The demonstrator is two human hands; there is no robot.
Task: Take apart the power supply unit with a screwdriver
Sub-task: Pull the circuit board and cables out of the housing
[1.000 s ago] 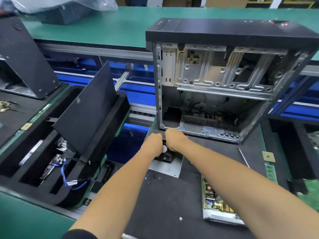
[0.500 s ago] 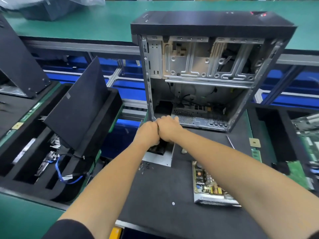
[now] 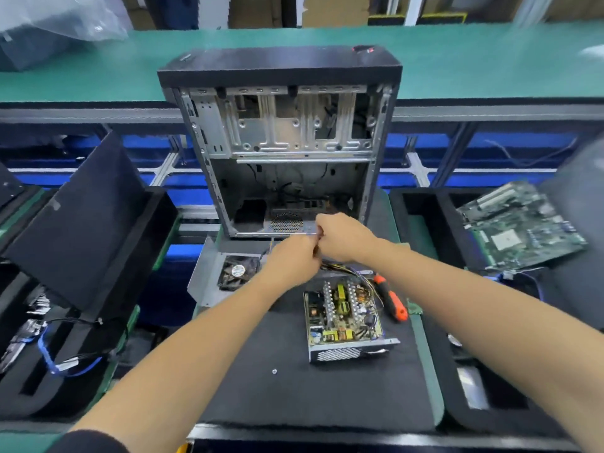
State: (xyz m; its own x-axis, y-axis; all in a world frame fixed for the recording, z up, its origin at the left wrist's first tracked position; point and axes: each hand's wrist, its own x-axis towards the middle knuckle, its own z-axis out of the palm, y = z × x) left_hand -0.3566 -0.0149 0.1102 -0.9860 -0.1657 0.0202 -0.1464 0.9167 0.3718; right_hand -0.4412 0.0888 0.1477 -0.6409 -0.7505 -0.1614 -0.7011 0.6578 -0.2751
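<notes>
Just below the hands, opened power supply unit (image 3: pixel 343 318) on the worktop (image 3: pixel 294 397), left hand (image 3: pixel 292 261) and right hand (image 3: pixel 343 237) fisted together on its wires (image 3: pixel 340 268), no writing legible.

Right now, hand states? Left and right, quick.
Left hand: closed in a fist; contents hidden.
Right hand: closed, pinching something small; cannot tell what.
Screwdriver: lying on the mat, unheld.

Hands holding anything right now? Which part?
Left hand and right hand are closed together over the wire bundle from the open power supply. The exact hold is hidden. The screwdriver lies unheld.
</notes>
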